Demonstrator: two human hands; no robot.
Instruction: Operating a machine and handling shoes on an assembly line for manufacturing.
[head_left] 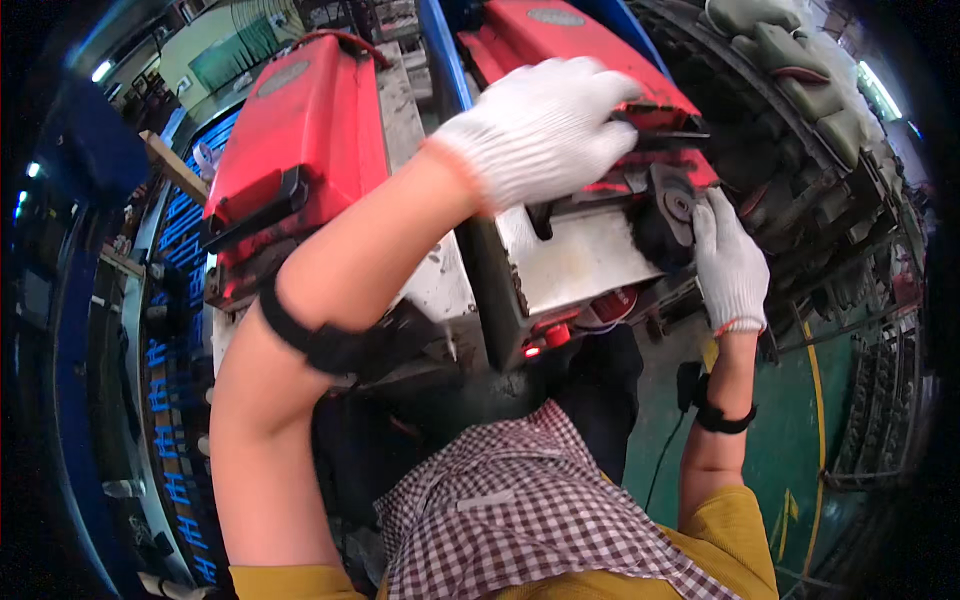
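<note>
My left hand (550,128), in a white knit glove with an orange cuff, reaches over the front of the right-hand red machine cover (540,40). Its fingers and thumb are apart, slightly blurred, beside a black bar (672,136) at the cover's front edge; nothing shows between them. Lower right, my right hand (733,262), gloved alike, grips the right edge of a dark grey rounded piece (672,212) with a ring-shaped centre. That piece stands at the machine's front, above a worn pale metal panel (570,258). Its underside is hidden.
A second red machine cover (300,120) stands to the left. A red button (555,334) and a lit red lamp (532,352) sit low on the front. Dark racks (800,190) line the right side, with several padded greenish pieces (790,60) on top. Blue-barred racking (160,400) runs along the left.
</note>
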